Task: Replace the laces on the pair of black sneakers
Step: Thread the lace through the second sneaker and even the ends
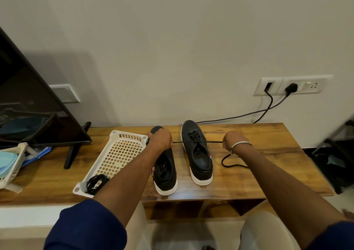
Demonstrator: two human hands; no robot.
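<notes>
Wooden tabletop [249, 154] at mid-frame: our left hand [160, 139] and right hand [232, 141] each gripped an end of the black lace [214, 141], taut across the right sneaker [199, 154] beside the left sneaker [166, 173]. Even tension would serve best. At lower left, the white basket [122, 133] held bundled laces [95, 182].

Both arms outstretched, left hand [161, 137] and right hand [232, 140] apparently fisted.

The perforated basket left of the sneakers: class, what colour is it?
White, or off-white: the perforated basket shows best in the head view, the only one given.
</notes>
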